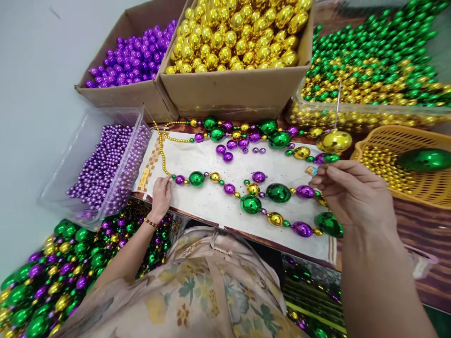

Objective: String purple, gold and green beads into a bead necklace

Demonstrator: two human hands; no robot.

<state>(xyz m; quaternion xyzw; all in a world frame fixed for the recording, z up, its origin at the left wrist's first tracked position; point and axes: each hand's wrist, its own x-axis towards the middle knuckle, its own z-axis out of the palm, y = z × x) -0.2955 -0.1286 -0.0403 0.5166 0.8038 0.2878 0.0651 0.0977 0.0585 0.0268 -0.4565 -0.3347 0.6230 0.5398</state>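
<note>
My left hand [162,197] has its fingertips pinched on the bead string, where fine gold beads [162,152] meet larger purple, green and gold ones. That string runs right across the white cloth [207,211] and loops near my right hand [355,192]. The right fingers are pinched together at the lower end of an upright thin needle [339,103]. A large gold bead [334,141] sits on the needle, with a smaller green bead [331,158] just below it at my fingertips. A second bead string [269,126] lies along the back of the cloth, beside loose purple beads [228,157].
Cardboard boxes of purple beads [130,58] and gold beads [229,37] stand behind. Clear bins hold small purple beads [102,164] at left and green-gold beads [355,84] at right. A yellow basket [423,188] is at right. Finished-looking strands [59,277] pile at lower left.
</note>
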